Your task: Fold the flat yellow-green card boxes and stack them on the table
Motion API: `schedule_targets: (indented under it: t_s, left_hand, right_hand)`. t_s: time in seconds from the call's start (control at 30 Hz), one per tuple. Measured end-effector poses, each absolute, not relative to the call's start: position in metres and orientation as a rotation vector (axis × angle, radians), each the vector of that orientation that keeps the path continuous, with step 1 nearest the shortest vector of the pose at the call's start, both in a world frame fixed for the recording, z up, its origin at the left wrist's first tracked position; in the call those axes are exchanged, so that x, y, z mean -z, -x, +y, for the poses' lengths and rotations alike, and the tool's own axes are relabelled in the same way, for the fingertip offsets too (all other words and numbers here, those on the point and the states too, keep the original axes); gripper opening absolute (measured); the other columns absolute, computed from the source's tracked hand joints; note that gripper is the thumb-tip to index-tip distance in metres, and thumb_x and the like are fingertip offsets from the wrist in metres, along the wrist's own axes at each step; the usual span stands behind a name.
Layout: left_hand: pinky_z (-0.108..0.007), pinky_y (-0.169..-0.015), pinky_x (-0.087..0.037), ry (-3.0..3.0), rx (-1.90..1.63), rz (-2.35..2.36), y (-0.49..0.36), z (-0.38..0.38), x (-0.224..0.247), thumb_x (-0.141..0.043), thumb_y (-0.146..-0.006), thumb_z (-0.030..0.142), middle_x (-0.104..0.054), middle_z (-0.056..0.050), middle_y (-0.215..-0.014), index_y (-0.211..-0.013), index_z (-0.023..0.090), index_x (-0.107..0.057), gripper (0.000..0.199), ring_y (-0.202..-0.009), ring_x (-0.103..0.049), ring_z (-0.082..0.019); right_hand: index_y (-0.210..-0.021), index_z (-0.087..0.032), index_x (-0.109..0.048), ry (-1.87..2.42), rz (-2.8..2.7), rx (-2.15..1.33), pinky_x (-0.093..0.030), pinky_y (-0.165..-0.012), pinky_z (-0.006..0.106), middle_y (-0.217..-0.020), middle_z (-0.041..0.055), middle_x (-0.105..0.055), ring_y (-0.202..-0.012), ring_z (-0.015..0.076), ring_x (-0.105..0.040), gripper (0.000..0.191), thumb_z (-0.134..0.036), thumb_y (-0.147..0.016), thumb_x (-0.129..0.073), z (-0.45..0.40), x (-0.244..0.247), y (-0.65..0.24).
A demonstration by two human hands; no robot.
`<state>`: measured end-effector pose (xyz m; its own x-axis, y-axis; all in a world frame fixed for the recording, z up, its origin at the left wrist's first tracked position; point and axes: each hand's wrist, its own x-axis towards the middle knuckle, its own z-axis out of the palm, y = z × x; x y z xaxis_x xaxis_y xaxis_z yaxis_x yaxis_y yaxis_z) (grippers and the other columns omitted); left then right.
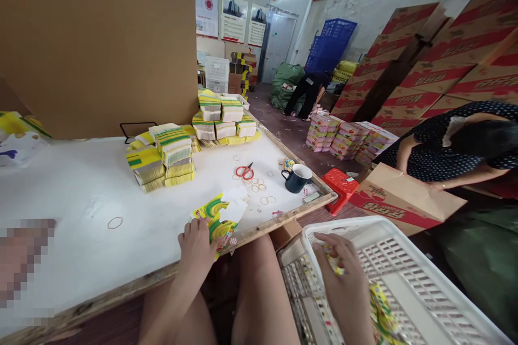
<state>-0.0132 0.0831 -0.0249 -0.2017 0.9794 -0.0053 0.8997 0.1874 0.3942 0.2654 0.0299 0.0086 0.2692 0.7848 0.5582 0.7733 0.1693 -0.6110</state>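
My left hand (198, 242) grips a yellow and green printed carton (214, 210) at the table's front edge. White flaps stand open at the carton's far end. Over a white plastic basket (388, 226) at my right, my right hand (343, 275) has its fingers curled round a small yellow packet (336, 264), partly hidden by the fingers. More yellow packets (382, 307) lie in the basket beside that wrist. Stacks of flattened yellow and green cartons (165, 156) stand on the white table (93, 194), with a further pile (222, 118) behind them.
Red-handled scissors (245, 172), rubber bands (259, 185) and a dark mug (297, 178) sit toward the table's right corner. A red stool (340, 186) stands beyond it. At right, a person (465, 140) handles an open cardboard box (400, 197). Another person (309, 94) bends over farther back.
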Motion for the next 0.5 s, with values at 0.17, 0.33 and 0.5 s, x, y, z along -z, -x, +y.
schedule_targets:
  t_s: [0.17,0.33,0.5]
  left_hand:
    - [-0.042,-0.087,-0.037,-1.738,-0.388,2.217,0.016,0.084,0.025,-0.062,-0.077,0.030,-0.062,-0.014,-0.110,-0.100,0.016,-0.061,0.026,-0.110,-0.052,-0.033]
    - [-0.048,-0.089,-0.035,-1.670,-0.463,2.178,0.021,0.085,0.025,-0.065,-0.073,0.030,-0.064,-0.022,-0.112,-0.109,0.010,-0.057,0.042,-0.111,-0.054,-0.041]
    - [-0.037,-0.075,-0.044,-1.652,-0.641,1.860,0.018,0.072,0.013,-0.057,-0.079,0.031,-0.072,-0.012,-0.084,-0.082,0.016,-0.063,0.016,-0.085,-0.066,-0.032]
  right_hand:
    - [-0.096,-0.020,-0.068,1.405,-1.540,-0.342,-0.046,-0.060,0.029,-0.089,0.0061,-0.065,-0.067,0.0173,-0.055,0.019,-0.033,-0.089,-0.056,0.037,0.004,-0.207]
    - [-0.096,-0.023,-0.066,1.269,-1.583,-0.616,-0.050,-0.067,0.029,-0.088,0.0052,-0.067,-0.075,0.0185,-0.060,0.016,-0.030,-0.093,-0.052,0.034,0.007,-0.164]
    - [-0.106,-0.025,-0.065,1.228,-1.623,-0.635,-0.053,-0.080,0.032,-0.100,0.0051,-0.069,-0.094,0.0214,-0.063,0.019,-0.022,-0.091,-0.054,0.034,0.010,-0.151]
